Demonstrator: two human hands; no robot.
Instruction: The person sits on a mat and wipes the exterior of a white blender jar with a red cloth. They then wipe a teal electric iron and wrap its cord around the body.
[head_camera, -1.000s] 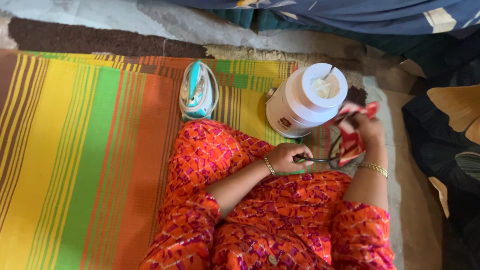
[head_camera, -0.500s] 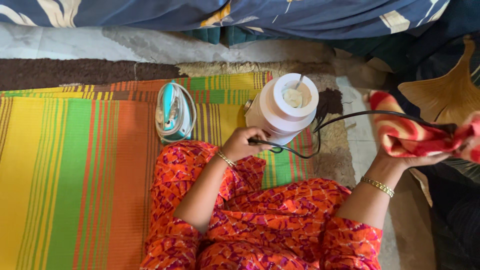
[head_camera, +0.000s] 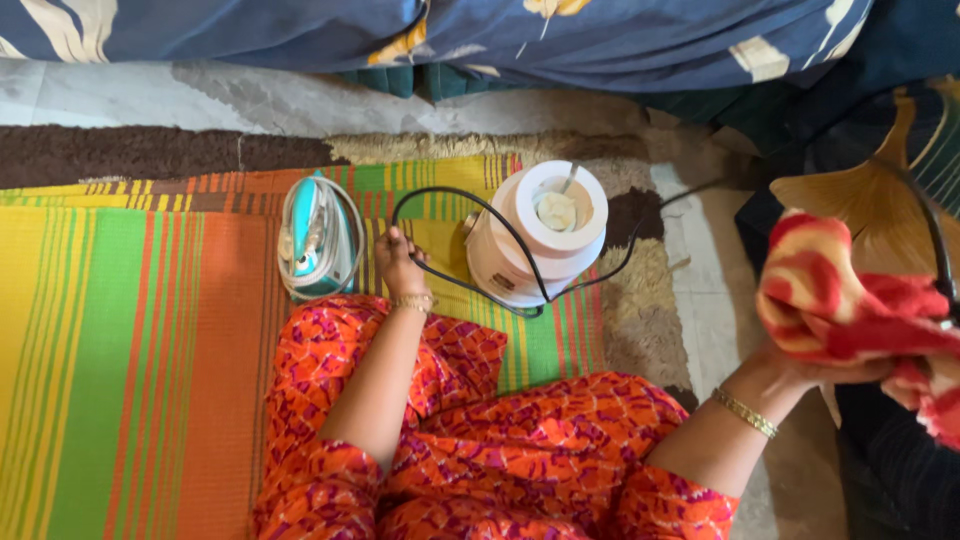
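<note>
Down on the striped mat, the left hand has its fingers clenched around a black cord, which loops up and across the white jar standing just beside it. Left of that hand lies a teal and white iron, near but apart. Off to the right, over the bare floor, the right hand grips a bunched red and cream cloth from below.
</note>
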